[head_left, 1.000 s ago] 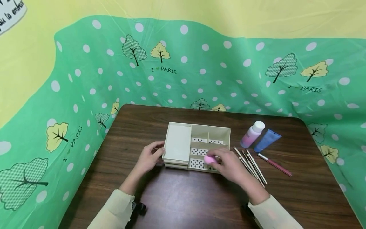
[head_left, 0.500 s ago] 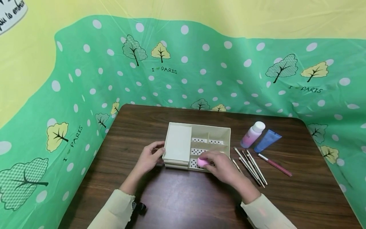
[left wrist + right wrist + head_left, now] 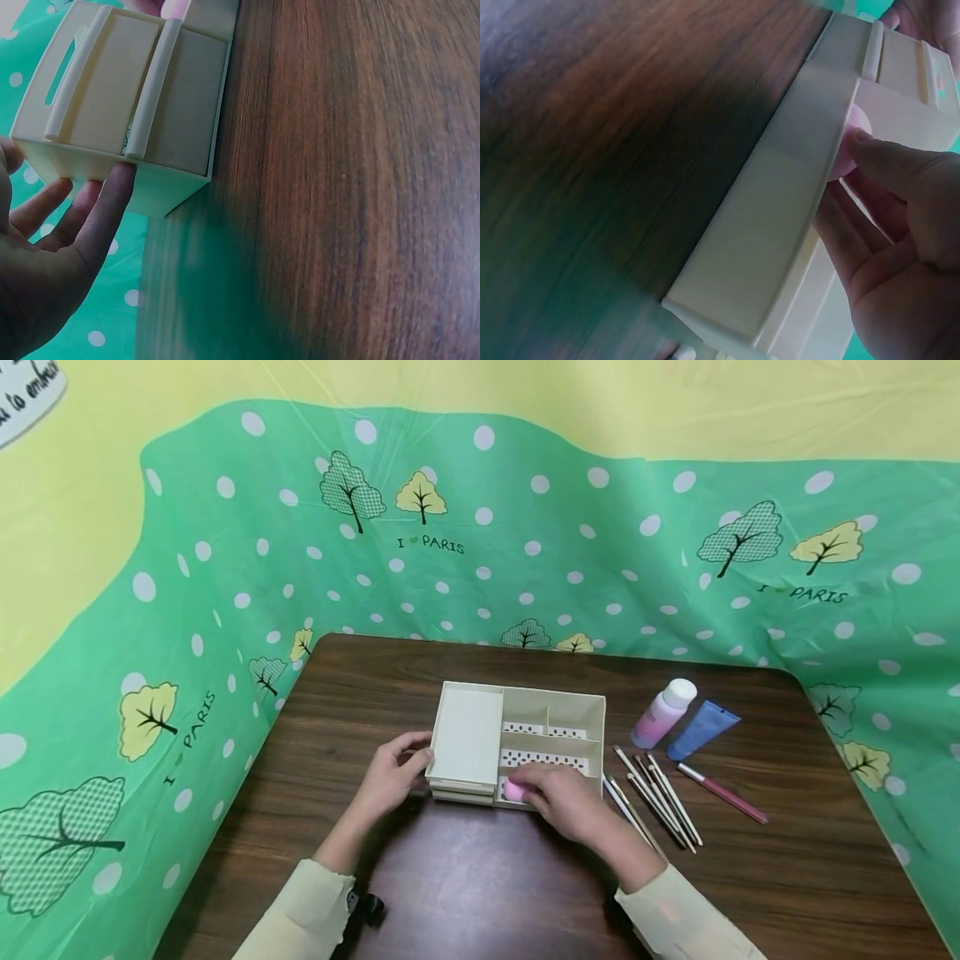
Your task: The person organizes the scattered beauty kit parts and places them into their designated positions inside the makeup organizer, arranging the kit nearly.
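Inside the smooth box (image 3: 467,731) the right grip (image 3: 562,797) pinches a pink ball (image 3: 513,790), the unclenched left grip (image 3: 392,767) touching outside.

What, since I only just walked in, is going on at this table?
A person's right hand pinches a small pink ball inside the front row of a cream organizer, beside its drawers. The left hand rests its fingers against the organizer's left side. To the organizer's right, a bottle, a blue tube and several brushes are on the table.
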`<state>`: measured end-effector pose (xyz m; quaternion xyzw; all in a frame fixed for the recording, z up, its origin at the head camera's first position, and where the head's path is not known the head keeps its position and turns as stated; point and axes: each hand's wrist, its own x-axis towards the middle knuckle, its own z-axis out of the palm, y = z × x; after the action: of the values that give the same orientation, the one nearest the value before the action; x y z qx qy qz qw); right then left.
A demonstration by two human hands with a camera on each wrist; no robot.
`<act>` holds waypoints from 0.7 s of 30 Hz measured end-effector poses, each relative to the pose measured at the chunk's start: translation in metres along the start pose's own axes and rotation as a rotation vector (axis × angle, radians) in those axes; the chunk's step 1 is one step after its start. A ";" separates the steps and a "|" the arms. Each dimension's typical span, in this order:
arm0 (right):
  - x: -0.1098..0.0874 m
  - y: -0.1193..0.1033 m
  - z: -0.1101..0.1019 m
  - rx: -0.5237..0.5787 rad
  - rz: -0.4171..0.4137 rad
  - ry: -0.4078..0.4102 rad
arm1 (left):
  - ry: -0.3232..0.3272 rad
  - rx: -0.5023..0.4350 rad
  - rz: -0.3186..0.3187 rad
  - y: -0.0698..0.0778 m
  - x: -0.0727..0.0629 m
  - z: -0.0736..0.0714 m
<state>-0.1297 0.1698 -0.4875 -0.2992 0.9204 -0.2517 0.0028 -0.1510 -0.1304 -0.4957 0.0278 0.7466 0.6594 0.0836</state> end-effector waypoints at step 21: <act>0.001 -0.003 0.006 -0.060 -0.021 0.086 | 0.023 -0.002 -0.001 0.000 -0.001 0.002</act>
<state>-0.1276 0.1645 -0.4917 -0.2978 0.9236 -0.2367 -0.0482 -0.1498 -0.1290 -0.4959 0.0200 0.7470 0.6602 0.0753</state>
